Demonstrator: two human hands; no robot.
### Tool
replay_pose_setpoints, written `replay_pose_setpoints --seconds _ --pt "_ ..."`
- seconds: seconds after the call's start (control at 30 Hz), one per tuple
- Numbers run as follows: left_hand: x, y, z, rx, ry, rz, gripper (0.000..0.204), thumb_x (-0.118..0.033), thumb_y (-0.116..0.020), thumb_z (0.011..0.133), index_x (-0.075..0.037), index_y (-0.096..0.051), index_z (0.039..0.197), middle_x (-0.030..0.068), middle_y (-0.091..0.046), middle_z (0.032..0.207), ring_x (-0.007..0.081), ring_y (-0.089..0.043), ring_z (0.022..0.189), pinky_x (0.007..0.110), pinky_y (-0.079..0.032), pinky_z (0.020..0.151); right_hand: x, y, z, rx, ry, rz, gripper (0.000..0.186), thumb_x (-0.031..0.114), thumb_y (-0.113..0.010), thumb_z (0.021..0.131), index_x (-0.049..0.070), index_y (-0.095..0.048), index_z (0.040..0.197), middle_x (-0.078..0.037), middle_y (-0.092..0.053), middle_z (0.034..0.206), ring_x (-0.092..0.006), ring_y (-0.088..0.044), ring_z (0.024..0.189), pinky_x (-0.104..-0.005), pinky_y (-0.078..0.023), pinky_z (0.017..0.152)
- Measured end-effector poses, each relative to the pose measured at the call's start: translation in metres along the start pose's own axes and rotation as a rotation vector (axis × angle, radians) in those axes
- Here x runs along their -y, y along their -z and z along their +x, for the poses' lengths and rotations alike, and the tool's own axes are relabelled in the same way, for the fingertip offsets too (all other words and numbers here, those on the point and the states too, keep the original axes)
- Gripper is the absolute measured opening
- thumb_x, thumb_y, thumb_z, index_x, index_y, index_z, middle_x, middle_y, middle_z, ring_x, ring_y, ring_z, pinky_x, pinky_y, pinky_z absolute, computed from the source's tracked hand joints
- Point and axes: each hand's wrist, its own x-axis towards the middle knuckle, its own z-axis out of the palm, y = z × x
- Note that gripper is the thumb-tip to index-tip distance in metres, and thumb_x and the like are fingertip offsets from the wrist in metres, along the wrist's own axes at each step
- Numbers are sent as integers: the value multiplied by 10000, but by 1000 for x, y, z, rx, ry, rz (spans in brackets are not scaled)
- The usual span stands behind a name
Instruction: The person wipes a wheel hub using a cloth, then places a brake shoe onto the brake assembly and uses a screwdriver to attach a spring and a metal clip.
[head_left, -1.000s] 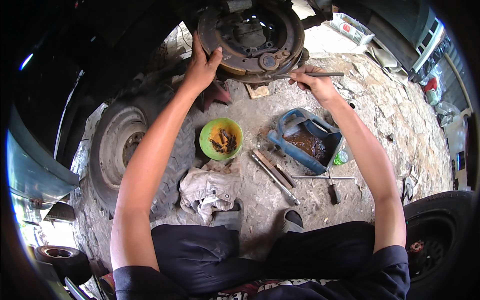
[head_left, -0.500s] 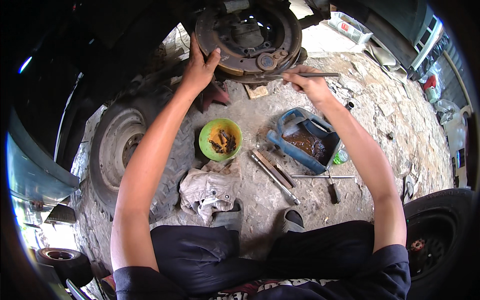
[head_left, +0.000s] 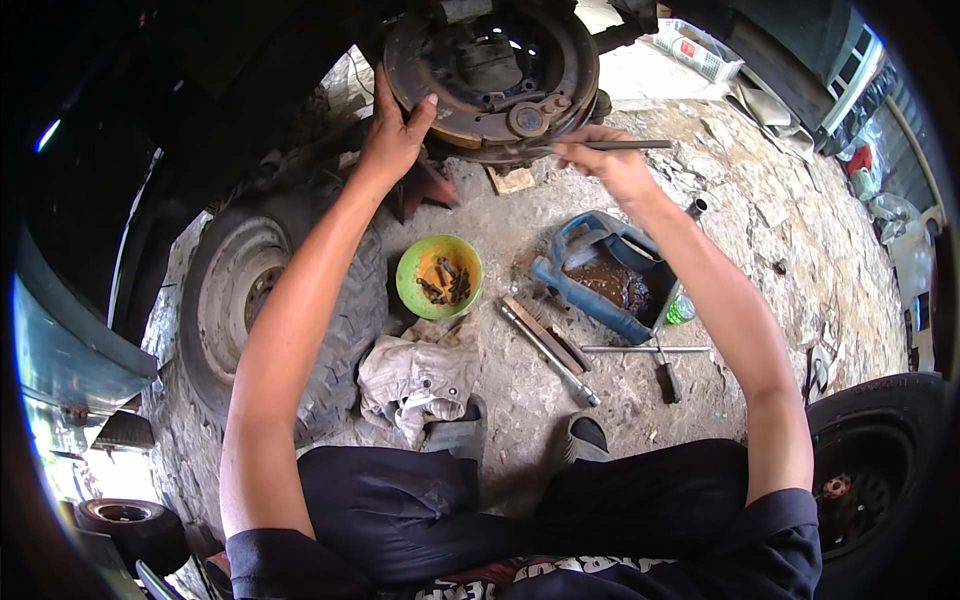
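A rusty round drum brake assembly [head_left: 478, 124] with curved shoes hangs at the top, under a vehicle. My left hand [head_left: 394, 142] clasps its left rim, thumb across the front, fingers going behind. At the lower right of the assembly, my right hand [head_left: 610, 165] is closed round a thin dark metal bar [head_left: 642, 145]. One end of the bar sticks out to the right; its other end meets the lower edge of the brake, where the exact contact is blurred. A small round fitting [head_left: 528, 119] sits on the brake just left of my right hand.
Below lie a green bowl [head_left: 415, 296] of small metal parts, a cut blue container [head_left: 590, 308] with brown liquid, a cloth [head_left: 405, 375], a metal tube [head_left: 550, 352] and a screwdriver [head_left: 668, 381]. A large tyre [head_left: 335, 290] lies left; another wheel [head_left: 880, 430] stands right.
My right hand and the bar have shifted slightly left. The whole view has moved a little; my left hand keeps its hold on the brake's rim.
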Motion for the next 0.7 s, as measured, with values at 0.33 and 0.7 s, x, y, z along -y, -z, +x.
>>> replay_pose_setpoints --seconds 0.33,0.7 --pt "4 -3 -2 -34 2 58 944 -452 -594 948 45 -39 1527 272 -291 1523 362 -352 1400 375 -307 1135 -7 -39 -3 -27 15 92 209 188 -735 850 16 -725 968 -44 -706 820 -71 -509 660 -228 -401 601" --pt "-9 -9 -2 -38 -19 25 879 -445 -586 956 -14 -84 1535 264 -334 1493 356 -387 1379 386 -335 1114 -3 27 -5 -42 12 -29 190 188 -721 861 16 -718 941 -42 -692 797 -72 -519 686 -232 -407 635"
